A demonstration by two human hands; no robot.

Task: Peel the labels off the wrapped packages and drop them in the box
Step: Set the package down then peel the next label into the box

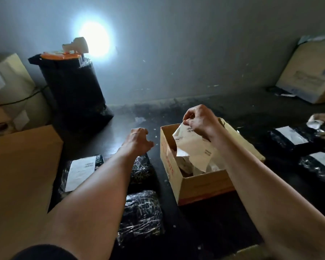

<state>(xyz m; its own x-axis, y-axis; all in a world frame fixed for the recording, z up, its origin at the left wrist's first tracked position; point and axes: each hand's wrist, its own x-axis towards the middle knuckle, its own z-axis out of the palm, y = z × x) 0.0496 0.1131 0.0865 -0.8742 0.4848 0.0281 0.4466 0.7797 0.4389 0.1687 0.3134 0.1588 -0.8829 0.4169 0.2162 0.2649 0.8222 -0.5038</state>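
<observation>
Right hand: a peeled label is pinched at its top edge and held over the box.
Box: open cardboard, with crumpled paper seen inside.
Left hand: held in the air left of the box, fingers loosely curled, nothing gripped.
Wrapped packages: black film bundles are laid under the left arm; a labelled package is seen beside them.

Lit black bin against wall

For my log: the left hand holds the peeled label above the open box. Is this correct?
Not quite. In the head view, the right hand holds the peeled label above the open box; the left hand holds nothing.
</observation>
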